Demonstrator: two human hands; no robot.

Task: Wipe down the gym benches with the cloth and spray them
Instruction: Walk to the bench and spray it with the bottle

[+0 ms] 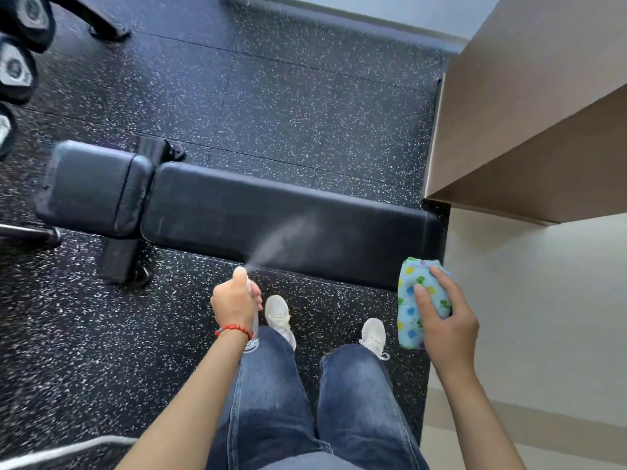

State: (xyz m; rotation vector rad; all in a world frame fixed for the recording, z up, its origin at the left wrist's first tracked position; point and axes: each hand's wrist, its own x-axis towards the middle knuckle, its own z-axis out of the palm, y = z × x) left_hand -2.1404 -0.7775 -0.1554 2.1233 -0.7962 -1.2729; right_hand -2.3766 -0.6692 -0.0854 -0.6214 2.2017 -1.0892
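Two hands are raised over the near edge of the bench. The left hand (236, 301) is wrapped round a clear spray bottle (252, 337), one finger pressing down on its top, and a cone of mist (281, 237) fans from the nozzle up and to the right onto the long black pad (339, 228) of the bench. A red bracelet (234, 330) circles that wrist. The right hand (444, 320) grips a folded light-blue cloth (412, 300) with coloured dots, held in the air just off the right end of the pad, not touching the surface.

Below the hands stand two white shoes (278, 315) and blue jeans (268, 395) on the black speckled floor (271, 96). The shorter seat pad (91, 186) lies at the left end of the bench, with its black frame foot (118, 256) under it. Dumbbells (17, 62) sit at the far left edge. A beige wall corner (529, 130) rises close against the right end of the pad, and pale flooring (543, 334) runs beside it. A white cable (61, 449) crosses the lower left corner.
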